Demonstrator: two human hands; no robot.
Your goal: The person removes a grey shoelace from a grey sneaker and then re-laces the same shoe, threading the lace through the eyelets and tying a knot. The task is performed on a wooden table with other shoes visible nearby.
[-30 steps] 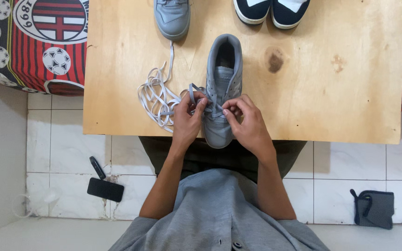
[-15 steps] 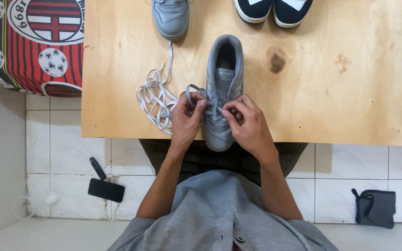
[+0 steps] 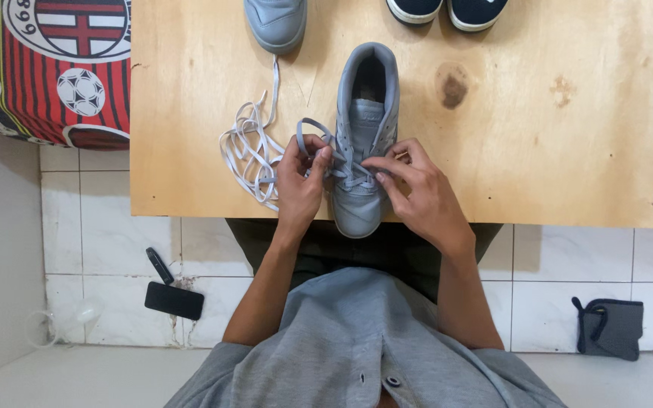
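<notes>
A grey sneaker (image 3: 364, 113) lies on the wooden table (image 3: 538, 151), toe towards me. My left hand (image 3: 300, 181) pinches the grey shoelace (image 3: 313, 130) at the shoe's left side, where a loop of it sticks up. My right hand (image 3: 417, 189) grips the lace on the shoe's right side, fingers pressed over the eyelets. Both hands rest against the shoe's front half.
A loose pile of white lace (image 3: 247, 151) lies left of the shoe. A second grey sneaker (image 3: 275, 23) and a dark pair of shoes (image 3: 447, 9) stand at the table's far edge. A black phone (image 3: 174, 300) and a grey pouch (image 3: 610, 326) lie on the tiled floor.
My right-hand fingers have shifted from pinching above the laces to lying flatter across the shoe. The left hand holds the lace loop much as before. The view has moved slightly.
</notes>
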